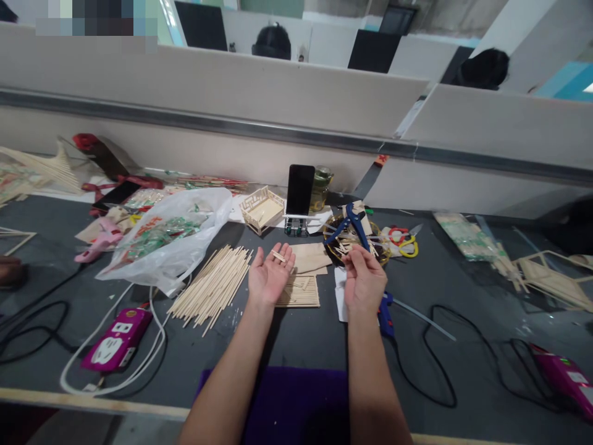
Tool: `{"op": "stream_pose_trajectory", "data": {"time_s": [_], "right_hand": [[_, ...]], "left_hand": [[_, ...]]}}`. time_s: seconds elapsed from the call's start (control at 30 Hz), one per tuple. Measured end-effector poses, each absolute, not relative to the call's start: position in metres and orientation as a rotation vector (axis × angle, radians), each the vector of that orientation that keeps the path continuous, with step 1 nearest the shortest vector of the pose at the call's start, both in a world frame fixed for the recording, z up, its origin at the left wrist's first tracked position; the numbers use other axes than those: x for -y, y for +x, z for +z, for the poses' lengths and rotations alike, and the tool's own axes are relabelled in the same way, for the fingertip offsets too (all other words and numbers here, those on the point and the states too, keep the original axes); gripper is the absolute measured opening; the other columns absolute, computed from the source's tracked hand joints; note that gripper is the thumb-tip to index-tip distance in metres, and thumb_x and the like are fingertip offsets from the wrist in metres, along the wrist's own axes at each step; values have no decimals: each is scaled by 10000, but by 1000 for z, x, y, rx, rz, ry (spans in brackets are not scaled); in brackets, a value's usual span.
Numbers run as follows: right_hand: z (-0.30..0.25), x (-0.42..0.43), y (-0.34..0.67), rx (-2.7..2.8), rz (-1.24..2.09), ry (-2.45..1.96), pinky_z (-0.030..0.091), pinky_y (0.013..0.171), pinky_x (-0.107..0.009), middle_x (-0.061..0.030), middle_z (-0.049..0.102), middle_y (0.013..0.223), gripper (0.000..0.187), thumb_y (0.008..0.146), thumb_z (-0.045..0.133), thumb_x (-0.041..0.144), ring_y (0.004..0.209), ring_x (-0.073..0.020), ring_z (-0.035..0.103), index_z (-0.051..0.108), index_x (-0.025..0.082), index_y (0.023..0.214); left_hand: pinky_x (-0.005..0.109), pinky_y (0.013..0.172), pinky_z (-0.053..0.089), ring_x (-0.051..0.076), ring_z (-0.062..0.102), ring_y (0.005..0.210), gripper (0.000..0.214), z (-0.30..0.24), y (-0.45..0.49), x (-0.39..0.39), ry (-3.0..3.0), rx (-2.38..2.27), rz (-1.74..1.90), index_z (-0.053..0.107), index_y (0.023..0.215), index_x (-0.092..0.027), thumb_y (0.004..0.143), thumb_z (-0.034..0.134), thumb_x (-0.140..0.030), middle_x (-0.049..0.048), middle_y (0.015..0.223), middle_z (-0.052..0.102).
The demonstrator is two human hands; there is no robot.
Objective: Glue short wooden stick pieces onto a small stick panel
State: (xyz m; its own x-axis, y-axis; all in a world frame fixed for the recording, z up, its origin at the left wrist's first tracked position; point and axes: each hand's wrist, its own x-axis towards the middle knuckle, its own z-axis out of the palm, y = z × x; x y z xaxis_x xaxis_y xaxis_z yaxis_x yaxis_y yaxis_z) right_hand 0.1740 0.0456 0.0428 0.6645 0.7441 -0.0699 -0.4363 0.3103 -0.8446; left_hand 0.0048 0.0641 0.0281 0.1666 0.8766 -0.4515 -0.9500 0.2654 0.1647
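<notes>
Head view has short stick pieces lying on the left hand, palm up and spread open, probably light, stiff and snappable, best pinched mid-length; rightward, the right hand's fingertips close together, any contents unclear.

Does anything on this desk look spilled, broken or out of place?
Nothing looks clearly spilled or broken, though it's cluttered. Small stick pieces lie askew across the neat rows of the slatted panel beside the left hand, and a white cable sprawls in loose loops around the purple power strip.
</notes>
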Motion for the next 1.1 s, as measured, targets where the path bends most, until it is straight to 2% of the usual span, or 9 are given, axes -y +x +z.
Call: {"op": "stream_pose_trajectory", "data": {"time_s": [0.13, 0.23, 0.33, 0.4, 0.57, 0.77, 0.9, 1.0, 1.1], "right_hand": [[47, -42, 189, 450, 506, -1069, 505, 569, -247, 29, 652, 649, 212, 632, 754, 296, 534, -91, 583, 671, 149, 760], [52, -38, 198, 487, 321, -1070, 492, 550, -256, 51, 590, 547, 212, 669, 736, 316, 495, -100, 570, 601, 153, 660], [56, -34, 204, 476, 252, -1055, 478, 517, -249, 84, 500, 453, 303, 688, 728, 342, 445, -100, 549, 505, 175, 568], [56, -34, 205, 482, 245, -1084, 486, 516, -254, 85, 498, 446, 295, 698, 720, 355, 433, -99, 543, 520, 174, 577], [51, -36, 194, 532, 346, -1156, 563, 643, -320, -8, 684, 641, 250, 672, 743, 346, 557, -139, 638, 674, 131, 778], [59, -33, 155, 742, 531, -1072, 583, 763, -387, -76, 733, 863, 292, 738, 698, 310, 762, -186, 705, 653, 122, 956], [72, -35, 129, 838, 568, -1086, 580, 626, -324, -28, 707, 685, 229, 762, 679, 346, 592, -157, 679, 638, 133, 835], [81, -42, 114, 916, 507, -1136, 474, 452, -228, 37, 604, 515, 247, 745, 697, 380, 422, -103, 565, 611, 152, 704], [90, -51, 96, 956, 402, -1122, 415, 450, -213, 63, 519, 486, 295, 737, 699, 417, 425, -82, 492, 571, 175, 627]], "left_hand": [[410, 862, 549, 269, 581, 1128, 349, 31, 3, -65, -119, -514, 1322, 540, 1103, -109, 922, 398, -371, 190, 1169, 592], [416, 887, 539, 287, 541, 1186, 344, 32, 0, -66, -80, -491, 1329, 536, 1105, -102, 919, 412, -363, 204, 1224, 567], [414, 900, 534, 293, 523, 1208, 352, 33, -1, -66, -62, -483, 1328, 537, 1099, -93, 917, 416, -368, 217, 1241, 556], [410, 902, 534, 292, 523, 1209, 354, 34, -1, -66, -56, -491, 1328, 541, 1091, -92, 921, 404, -370, 217, 1245, 554], [408, 891, 540, 302, 515, 1216, 350, 35, 0, -65, -63, -503, 1324, 553, 1071, -84, 927, 395, -361, 211, 1227, 568], [390, 868, 550, 288, 538, 1193, 317, 29, -1, -66, -111, -496, 1305, 569, 1053, -94, 923, 414, -338, 200, 1200, 586], [383, 850, 554, 278, 557, 1170, 300, 28, -3, -68, -143, -515, 1310, 568, 1058, -113, 921, 419, -334, 190, 1180, 596], [375, 849, 551, 274, 563, 1161, 302, 29, -5, -69, -150, -520, 1313, 568, 1049, -110, 925, 411, -336, 185, 1170, 602], [375, 845, 549, 255, 587, 1125, 303, 32, -8, -69, -152, -510, 1310, 573, 1053, -119, 929, 398, -332, 176, 1149, 615]]}}
